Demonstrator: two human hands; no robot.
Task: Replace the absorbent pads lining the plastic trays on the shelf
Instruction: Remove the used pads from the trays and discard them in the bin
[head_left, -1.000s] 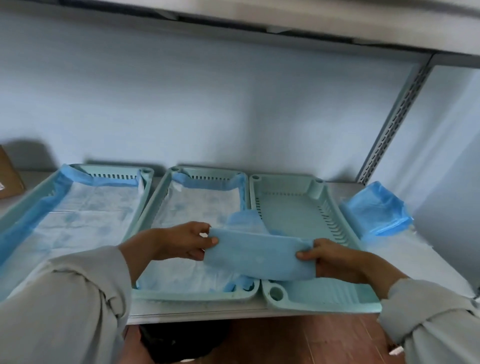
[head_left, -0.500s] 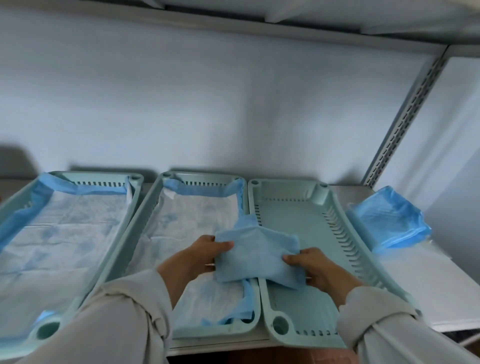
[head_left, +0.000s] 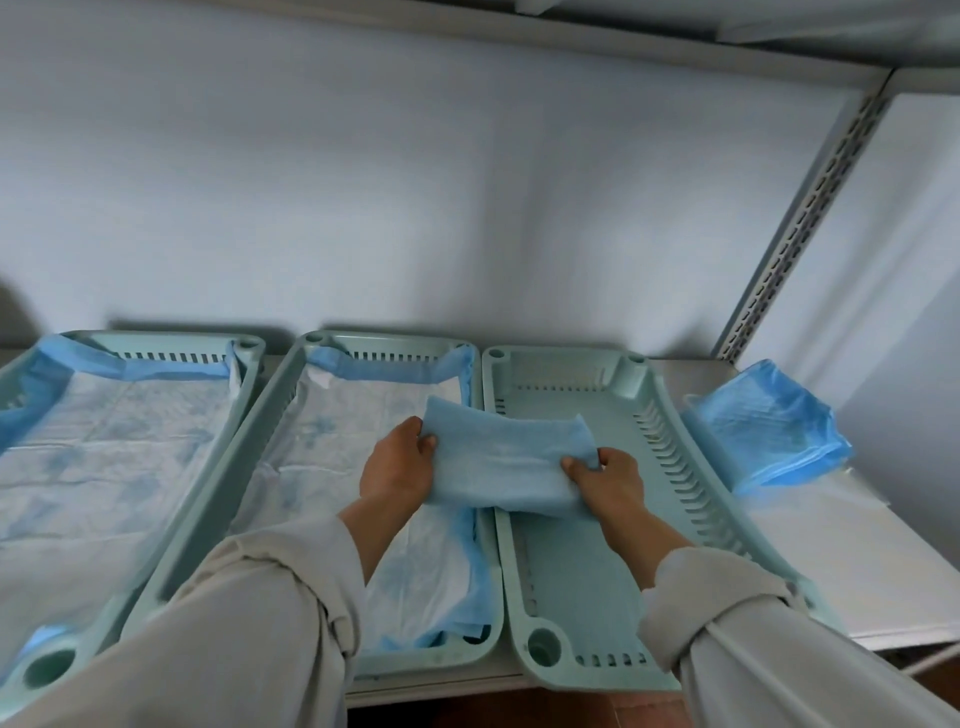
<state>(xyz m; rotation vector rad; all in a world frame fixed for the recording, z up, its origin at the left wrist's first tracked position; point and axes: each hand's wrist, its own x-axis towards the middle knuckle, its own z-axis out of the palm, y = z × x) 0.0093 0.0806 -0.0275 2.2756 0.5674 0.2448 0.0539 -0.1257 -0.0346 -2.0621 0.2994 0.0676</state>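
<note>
Three pale green plastic trays stand side by side on the shelf. The left tray (head_left: 244, 384) and the middle tray (head_left: 291, 395) are each lined with a white and blue absorbent pad. The right tray (head_left: 582, 571) is bare inside. A folded blue pad (head_left: 504, 457) hangs above the seam between the middle and right trays. My left hand (head_left: 397, 467) grips its left edge and my right hand (head_left: 605, 480) pinches its right edge, holding it stretched between them.
A stack of folded blue pads in clear plastic wrap (head_left: 769, 426) lies on the white shelf surface (head_left: 857, 561) right of the trays. A perforated metal upright (head_left: 800, 223) rises at the back right, and an upper shelf (head_left: 571, 36) runs overhead.
My hands have moved slightly further back over the trays with the pad. The pad is spread a little wider between them. The view has tilted downward and closer.
</note>
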